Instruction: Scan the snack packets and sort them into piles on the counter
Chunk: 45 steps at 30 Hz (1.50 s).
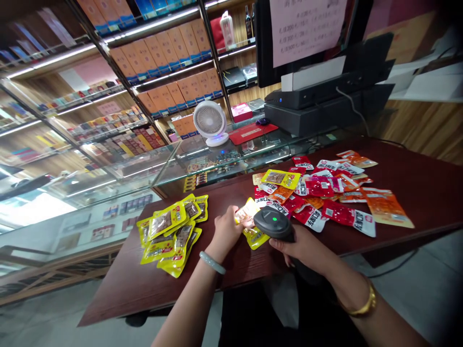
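My right hand [302, 246] is wrapped round the handle of a black barcode scanner [273, 222], which shows a green light on top. Its head points at a yellow snack packet [248, 212] that my left hand [228, 227] pinches by the edge. Below the scanner head, another part of yellow packaging [256, 239] shows; whether it is a separate packet I cannot tell. A pile of yellow snack packets [166, 219] lies to the left of my left hand. Beyond the scanner and to its right spreads a heap of red, orange and white packets [321, 185], with a yellow packet [280, 178] on it.
The dark red table [119, 284] ends at a near edge by my body. Behind it stands a glass display counter [217, 161] with a white fan [210, 123], a red mat [249, 133] and a black cash drawer [300, 115]. Stocked shelves [162, 50] rise beyond.
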Tool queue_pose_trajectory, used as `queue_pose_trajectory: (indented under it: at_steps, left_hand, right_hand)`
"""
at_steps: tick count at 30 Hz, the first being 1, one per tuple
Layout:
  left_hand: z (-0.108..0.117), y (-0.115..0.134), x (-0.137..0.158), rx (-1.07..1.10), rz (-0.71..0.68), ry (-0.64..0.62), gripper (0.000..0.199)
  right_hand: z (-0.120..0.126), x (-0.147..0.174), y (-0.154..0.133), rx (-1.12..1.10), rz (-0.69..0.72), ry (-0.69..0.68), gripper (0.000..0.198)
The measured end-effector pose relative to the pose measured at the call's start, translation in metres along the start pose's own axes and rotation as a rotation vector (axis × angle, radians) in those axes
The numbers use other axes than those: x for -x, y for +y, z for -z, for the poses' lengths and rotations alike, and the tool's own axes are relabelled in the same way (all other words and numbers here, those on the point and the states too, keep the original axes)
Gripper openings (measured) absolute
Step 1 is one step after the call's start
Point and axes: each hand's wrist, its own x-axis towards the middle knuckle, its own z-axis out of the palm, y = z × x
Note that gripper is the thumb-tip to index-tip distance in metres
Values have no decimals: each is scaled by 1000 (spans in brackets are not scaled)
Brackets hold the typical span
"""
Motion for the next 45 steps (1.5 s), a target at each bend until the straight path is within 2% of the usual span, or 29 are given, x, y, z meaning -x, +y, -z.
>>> queue_pose_trajectory:
  at_steps: [4,8,10,13,15,17,21,23,27,30,33,36,39,42,45]
  left_hand:
    - [21,-20,-6,15,42,25,16]
    - [58,-55,-23,-220,151,5,25]
    - [68,-70,-30,-359,155,59,28]
    - [63,-81,-33,-504,101,222,46]
    - [52,-83,-32,-556,43,239,51]
    - [42,-83,-31,-582,5,221,47]
    - [28,-60,-45,-558,-67,278,39]
    - [20,-34,-60,-477,-143,263,38]
    - [-5,33,-93,-281,-307,136,39]
    - [-27,77,-113,-228,-374,171,43]
    - [-45,105,-129,-224,-470,172,58]
    - [-54,118,-142,-201,-532,30,63]
    - [-53,118,-149,-138,-559,-41,53]
    - [-45,110,-146,-74,-576,-4,44]
    - [-35,97,-136,-40,-506,113,34]
  right_hand:
    - [1,3,1,-2,-19,13,39]
    - [3,4,4,4,-31,10,37]
    - [3,4,6,-3,-31,7,36]
    - [2,4,9,-14,-5,0,34]
    - [2,4,10,-39,7,13,31]
    - [5,4,10,-65,16,30,30]
    - [19,8,6,-114,22,56,33]
    - [28,9,4,-131,11,58,32]
    - [44,9,7,-144,34,101,32]
    - [53,10,11,-170,49,147,34]
    - [62,12,15,-183,57,182,38]
    - [68,14,17,-172,46,198,39]
    - [72,17,16,-180,42,212,39]
    - [73,20,11,-188,53,222,36]
    - [73,22,8,-181,45,215,32]
